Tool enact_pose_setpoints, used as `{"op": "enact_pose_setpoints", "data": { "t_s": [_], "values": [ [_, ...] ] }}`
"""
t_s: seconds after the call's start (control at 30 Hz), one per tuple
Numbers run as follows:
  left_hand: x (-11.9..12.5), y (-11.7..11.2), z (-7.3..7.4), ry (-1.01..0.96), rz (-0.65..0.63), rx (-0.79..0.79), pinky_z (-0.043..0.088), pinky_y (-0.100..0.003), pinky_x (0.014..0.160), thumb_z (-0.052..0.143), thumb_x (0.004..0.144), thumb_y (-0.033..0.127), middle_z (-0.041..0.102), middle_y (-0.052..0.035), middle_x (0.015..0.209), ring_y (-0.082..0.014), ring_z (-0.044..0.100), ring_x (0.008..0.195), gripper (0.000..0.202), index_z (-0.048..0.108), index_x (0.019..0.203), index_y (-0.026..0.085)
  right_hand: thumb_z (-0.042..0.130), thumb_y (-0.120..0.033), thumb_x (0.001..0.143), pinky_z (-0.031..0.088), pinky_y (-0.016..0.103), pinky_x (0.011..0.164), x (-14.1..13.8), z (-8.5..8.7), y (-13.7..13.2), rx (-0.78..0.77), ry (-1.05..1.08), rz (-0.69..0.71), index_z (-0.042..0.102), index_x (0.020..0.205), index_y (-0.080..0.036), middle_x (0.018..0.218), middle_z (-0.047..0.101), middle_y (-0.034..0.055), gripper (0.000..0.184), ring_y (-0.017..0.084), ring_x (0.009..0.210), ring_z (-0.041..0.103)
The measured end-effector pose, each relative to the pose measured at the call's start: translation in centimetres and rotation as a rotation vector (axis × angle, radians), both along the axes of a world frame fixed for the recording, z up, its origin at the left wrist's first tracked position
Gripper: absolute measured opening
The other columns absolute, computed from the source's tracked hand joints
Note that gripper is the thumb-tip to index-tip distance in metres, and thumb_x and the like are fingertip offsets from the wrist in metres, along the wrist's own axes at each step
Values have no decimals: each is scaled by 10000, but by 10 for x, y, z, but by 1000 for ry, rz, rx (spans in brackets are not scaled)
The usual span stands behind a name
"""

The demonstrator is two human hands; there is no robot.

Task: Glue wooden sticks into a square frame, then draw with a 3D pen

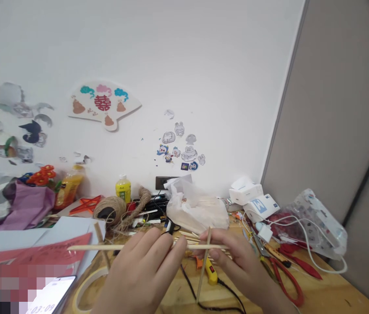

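Note:
A long pale wooden stick (86, 247) runs level across the front of the view. My left hand (145, 268) is closed over its middle, back of the hand toward me. My right hand (239, 261) pinches near its right end, where a second wooden stick (202, 279) crosses it steeply. Whether the two sticks are joined there, I cannot tell. Another upright stick (99, 233) crosses close to the left end. Behind my hands, a yellow hot glue gun (211, 272) lies on the table with its black cord trailing forward, partly hidden by the right-hand stick.
On the wooden table (328, 296), scissors with red handles (289, 283) lie at the right. A tape roll (79, 292) and a phone (55, 296) sit front left. Twine (110, 213), a yellow bottle (123, 188), a white plastic bag (197, 209) and white boxes (262, 207) line the wall.

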State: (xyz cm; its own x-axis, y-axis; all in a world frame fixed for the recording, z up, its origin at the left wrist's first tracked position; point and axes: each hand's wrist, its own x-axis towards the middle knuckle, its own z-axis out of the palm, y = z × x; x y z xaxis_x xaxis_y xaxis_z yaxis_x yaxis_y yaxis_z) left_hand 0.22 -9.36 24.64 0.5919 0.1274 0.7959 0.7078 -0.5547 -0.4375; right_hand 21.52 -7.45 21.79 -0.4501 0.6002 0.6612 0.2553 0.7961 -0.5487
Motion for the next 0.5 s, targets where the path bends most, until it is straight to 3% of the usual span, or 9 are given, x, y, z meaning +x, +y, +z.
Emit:
{"op": "enact_pose_setpoints", "data": {
  "t_s": [0.2, 0.33, 0.43, 0.5],
  "values": [
    [0, 7, -8, -3, 2, -39, 455, -291, 588, 274, 959, 156, 640, -43, 721, -163, 552, 661, 326, 599, 989, 141, 457, -315, 935, 493, 244, 744, -4, 1, 3, -103, 48, 17, 637, 1025, -213, 848, 715, 30, 226, 168, 801, 673],
    [-3, 15, -15, -47, 17, -19, 496, -372, 753, 421, 909, 130, 652, -103, 934, -233, 575, 904, 265, 562, 1134, 124, 492, -350, 913, 522, 271, 703, -2, 2, 10, -216, 176, -11, 647, 977, -192, 786, 722, 40, 230, 182, 737, 677],
    [-18, 17, -15, -183, 59, 39, 463, -435, 868, 561, 834, 115, 616, -117, 1052, -281, 538, 1055, 340, 551, 1170, 163, 537, -372, 884, 528, 294, 683, 4, 0, 18, -393, 295, 25, 637, 964, -176, 799, 718, 51, 234, 182, 698, 672],
    [-33, 20, -17, -351, 109, 11, 449, -444, 894, 557, 837, 146, 605, -113, 1062, -273, 553, 1047, 338, 552, 1172, 190, 584, -396, 848, 523, 298, 659, 8, -4, 25, -522, 362, 72, 632, 943, -163, 776, 711, 50, 255, 173, 650, 663]
  ]
}}
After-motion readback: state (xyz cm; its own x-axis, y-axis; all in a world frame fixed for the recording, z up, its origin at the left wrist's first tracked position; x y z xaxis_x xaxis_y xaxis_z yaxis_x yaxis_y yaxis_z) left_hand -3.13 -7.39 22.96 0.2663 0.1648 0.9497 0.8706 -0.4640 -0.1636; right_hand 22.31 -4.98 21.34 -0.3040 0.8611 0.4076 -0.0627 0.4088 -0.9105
